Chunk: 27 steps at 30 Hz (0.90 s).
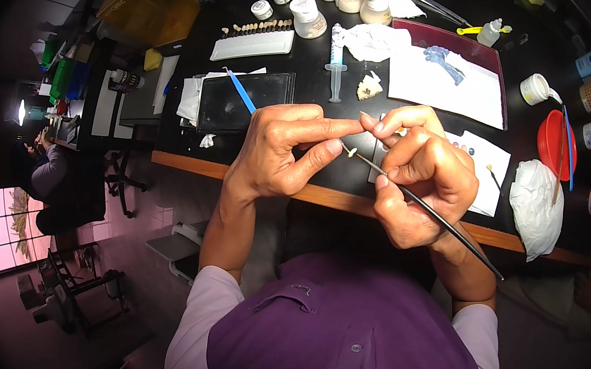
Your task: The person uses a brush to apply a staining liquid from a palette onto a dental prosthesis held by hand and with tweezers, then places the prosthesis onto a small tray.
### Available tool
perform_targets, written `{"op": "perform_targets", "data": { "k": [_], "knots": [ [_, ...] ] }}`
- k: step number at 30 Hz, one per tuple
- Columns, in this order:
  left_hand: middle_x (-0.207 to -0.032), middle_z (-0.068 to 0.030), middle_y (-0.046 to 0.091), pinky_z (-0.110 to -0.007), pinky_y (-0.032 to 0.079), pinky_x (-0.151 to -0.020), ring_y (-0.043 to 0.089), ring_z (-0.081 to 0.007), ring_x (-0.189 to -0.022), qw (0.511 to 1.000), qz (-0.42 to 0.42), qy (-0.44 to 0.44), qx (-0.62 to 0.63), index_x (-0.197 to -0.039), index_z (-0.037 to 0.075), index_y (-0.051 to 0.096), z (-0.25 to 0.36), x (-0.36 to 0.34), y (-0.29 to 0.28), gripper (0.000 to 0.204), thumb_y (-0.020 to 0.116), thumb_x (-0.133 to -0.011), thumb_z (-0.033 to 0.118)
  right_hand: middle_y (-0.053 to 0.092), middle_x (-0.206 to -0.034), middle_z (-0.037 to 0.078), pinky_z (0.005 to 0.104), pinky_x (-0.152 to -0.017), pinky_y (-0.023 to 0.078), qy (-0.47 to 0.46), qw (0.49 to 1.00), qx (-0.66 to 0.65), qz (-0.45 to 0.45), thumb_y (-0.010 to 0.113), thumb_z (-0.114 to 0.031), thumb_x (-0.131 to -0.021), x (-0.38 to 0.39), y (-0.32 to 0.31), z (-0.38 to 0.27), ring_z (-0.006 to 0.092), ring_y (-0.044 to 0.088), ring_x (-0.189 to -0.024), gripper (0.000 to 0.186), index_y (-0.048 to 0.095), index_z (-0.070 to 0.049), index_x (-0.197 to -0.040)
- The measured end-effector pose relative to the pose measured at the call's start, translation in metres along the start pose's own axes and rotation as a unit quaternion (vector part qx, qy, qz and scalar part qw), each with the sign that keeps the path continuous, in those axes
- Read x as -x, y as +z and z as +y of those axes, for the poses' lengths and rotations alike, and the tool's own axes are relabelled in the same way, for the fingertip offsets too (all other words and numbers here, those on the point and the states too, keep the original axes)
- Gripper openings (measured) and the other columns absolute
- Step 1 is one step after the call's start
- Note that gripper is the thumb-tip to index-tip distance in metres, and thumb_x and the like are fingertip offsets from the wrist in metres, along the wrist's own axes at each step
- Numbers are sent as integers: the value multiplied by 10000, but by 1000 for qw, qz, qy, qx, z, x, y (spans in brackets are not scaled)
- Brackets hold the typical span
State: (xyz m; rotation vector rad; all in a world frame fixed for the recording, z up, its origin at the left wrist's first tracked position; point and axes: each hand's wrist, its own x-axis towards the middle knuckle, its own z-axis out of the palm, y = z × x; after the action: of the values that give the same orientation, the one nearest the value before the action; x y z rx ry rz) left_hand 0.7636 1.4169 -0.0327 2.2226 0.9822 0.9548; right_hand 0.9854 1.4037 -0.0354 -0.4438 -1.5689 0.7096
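Note:
My right hand [428, 174] is closed around a fine brush [451, 230] with a long dark handle, its thin tip pointing left. That tip meets or nearly meets a small, pale, tooth-shaped piece [351, 152]. The piece sits at the end of a thin holder coming from between the thumb and index finger of my left hand [281, 146]. Both hands are raised over the table's front edge, and their index fingertips touch or almost touch. A blue-handled tool [240, 91] runs up to the back of my left hand; whether it is held, I cannot tell.
A black tray [235, 108], tooth shade guide [253, 46], syringe [336, 72] and several jars [307, 17] occupy the table's left and back. Farther right are a white sheet [434, 84], red bowl [554, 145] and crumpled white bag [535, 208]. Another person [53, 171] sits far left.

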Motion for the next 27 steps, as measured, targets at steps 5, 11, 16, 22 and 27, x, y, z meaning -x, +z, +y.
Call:
{"op": "perform_targets", "data": {
  "k": [5,11,16,22,27],
  "knots": [
    [-575,-58,478,-331,366,-480,466,-183,-492,996,43,72,-9,-1079,56,798,-15,-2,10,296,722,-807,144,554,-642,55,417,-787,590,-12,999,31,5,624,90,-572,3,2,3,291,658,-816,209,490,-41,-664],
    [-562,-50,461,-332,364,-481,462,-185,-484,992,68,107,-10,-1034,49,803,-19,-1,14,301,703,-775,166,562,-653,66,419,-778,601,-27,999,32,-8,621,90,-570,3,3,1,305,669,-835,191,502,-30,-659],
    [-553,-45,455,-335,362,-475,458,-183,-473,991,74,113,-18,-1026,59,806,-21,2,15,294,698,-780,178,568,-662,72,424,-781,609,-28,999,41,-14,632,81,-570,6,6,2,312,670,-846,178,512,-21,-652],
    [-549,-39,452,-338,359,-469,453,-180,-464,992,72,105,-24,-1025,69,809,-21,2,15,292,701,-783,192,568,-661,73,416,-780,606,-28,999,40,-15,639,80,-566,6,7,3,314,670,-850,182,516,-20,-657],
    [-548,-43,461,-334,359,-466,457,-179,-461,992,67,102,-28,-1026,68,809,-21,2,14,294,705,-784,200,569,-660,67,415,-781,601,-26,998,52,-24,643,79,-570,6,6,1,315,670,-853,186,514,-24,-657]
  ]
}}
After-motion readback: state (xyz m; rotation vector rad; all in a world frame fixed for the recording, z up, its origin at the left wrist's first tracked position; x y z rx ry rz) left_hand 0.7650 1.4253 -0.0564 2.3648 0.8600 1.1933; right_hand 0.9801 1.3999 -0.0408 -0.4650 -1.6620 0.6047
